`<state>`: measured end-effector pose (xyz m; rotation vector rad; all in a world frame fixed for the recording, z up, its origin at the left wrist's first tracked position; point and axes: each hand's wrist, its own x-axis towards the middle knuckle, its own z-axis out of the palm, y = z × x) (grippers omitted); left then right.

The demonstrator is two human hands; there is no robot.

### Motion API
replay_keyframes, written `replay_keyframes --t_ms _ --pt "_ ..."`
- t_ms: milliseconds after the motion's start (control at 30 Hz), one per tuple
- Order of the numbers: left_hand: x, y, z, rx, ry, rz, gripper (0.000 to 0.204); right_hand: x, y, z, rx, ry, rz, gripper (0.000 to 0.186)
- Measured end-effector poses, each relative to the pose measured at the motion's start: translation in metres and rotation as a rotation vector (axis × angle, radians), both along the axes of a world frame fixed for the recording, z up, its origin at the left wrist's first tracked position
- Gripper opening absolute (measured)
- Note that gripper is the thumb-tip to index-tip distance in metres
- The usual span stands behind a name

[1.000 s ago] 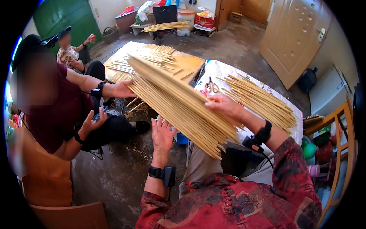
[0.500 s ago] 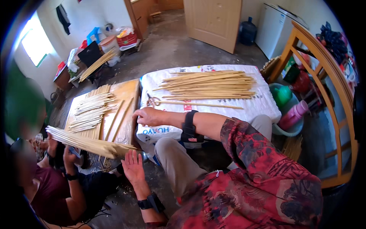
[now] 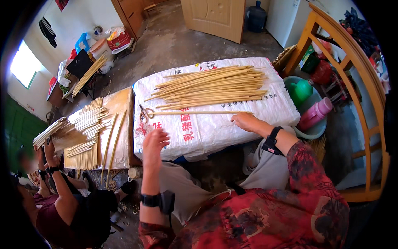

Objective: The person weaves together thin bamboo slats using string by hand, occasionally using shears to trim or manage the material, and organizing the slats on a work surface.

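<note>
A single long tan stick (image 3: 199, 112) lies crosswise on a stuffed white woven sack (image 3: 224, 137). At its right end my right hand (image 3: 250, 122) rests low with the fingers bent together against the stick; the fingertips are partly hidden. My left hand (image 3: 155, 143) is raised over the sack's front left part, its fingers apart, slightly blurred and holding nothing. Scissors (image 3: 144, 114) with reddish-brown handles lie at the stick's left end. Behind the stick spreads a thick pile of similar sticks (image 3: 211, 87).
Left of the sack, a low wooden table (image 3: 120, 99) bears rows of pale-ended sticks (image 3: 89, 120). A co-worker (image 3: 62, 203) beside it holds a stick bundle (image 3: 49, 130). A basin (image 3: 319, 130) with bottles and a wooden frame (image 3: 346, 79) stand at right.
My right hand has moved from the sack's left edge to the stick's right end. My left hand has risen from beside the co-worker's bundle. That bundle has moved away leftward; the view has shifted.
</note>
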<state>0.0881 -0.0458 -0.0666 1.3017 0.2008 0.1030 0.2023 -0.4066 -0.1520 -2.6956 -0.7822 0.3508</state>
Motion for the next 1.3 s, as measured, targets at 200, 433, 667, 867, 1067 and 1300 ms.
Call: replay_keyframes --t_ms 200,433,667,867,1067,1300 --pt "0.086 -0.056 -0.033 0.844 0.025 -0.453 0.026 0.025 0.014 0.001 -0.084 -0.131 -0.024 0.015" --pt "0.128 -0.089 -0.098 1.317 -0.287 -0.389 0.035 0.056 -0.031 -0.008 -0.141 -0.2 -0.001 0.017" --pt "0.151 -0.103 -0.104 1.555 -0.371 -0.278 0.057 0.103 -0.069 0.027 -0.388 -0.086 -0.022 0.012" --pt "0.166 -0.11 -0.11 1.615 -0.354 -0.404 0.059 0.175 -0.01 0.053 0.107 -0.29 -0.009 0.029" --pt "0.177 -0.118 -0.119 1.637 -0.413 -0.44 0.051 0.237 0.053 0.012 0.013 -0.415 -0.08 0.041" --pt "0.174 -0.13 -0.117 1.585 -0.416 -0.471 0.052 0.225 0.05 -0.038 0.054 -0.488 -0.144 0.043"
